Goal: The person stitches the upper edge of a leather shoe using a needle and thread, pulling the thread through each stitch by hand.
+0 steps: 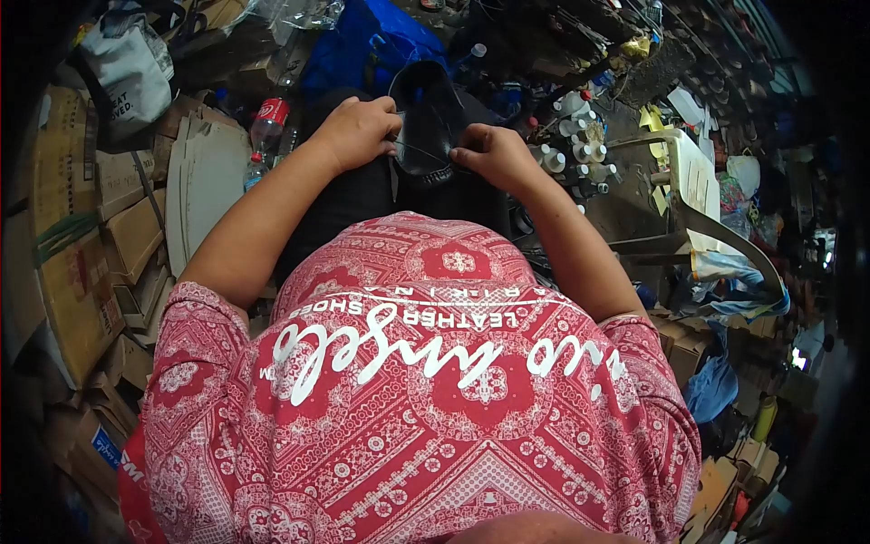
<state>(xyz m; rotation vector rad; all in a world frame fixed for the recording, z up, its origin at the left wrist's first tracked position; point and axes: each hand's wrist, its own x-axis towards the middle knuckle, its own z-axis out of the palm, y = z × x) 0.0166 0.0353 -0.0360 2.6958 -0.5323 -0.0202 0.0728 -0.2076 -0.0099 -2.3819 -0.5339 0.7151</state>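
A black shoe (428, 122) rests on my lap between my knees, its opening toward the far side. My left hand (359, 132) is closed at the shoe's left edge, fingers curled in a pinch. On the other side, my right hand (497, 156) pinches with thumb and forefinger close to the shoe's near right edge. A thin thread (422, 149) runs across the shoe between the two hands. Whether a needle or other small tool is in the fingers cannot be made out.
Flattened cardboard boxes (68, 236) are stacked at the left, near a plastic bottle with a red label (269, 122). A blue plastic bag (381, 36) lies beyond my knees. Several white bottles (580, 136) and a worn plastic chair (684, 177) stand to the right.
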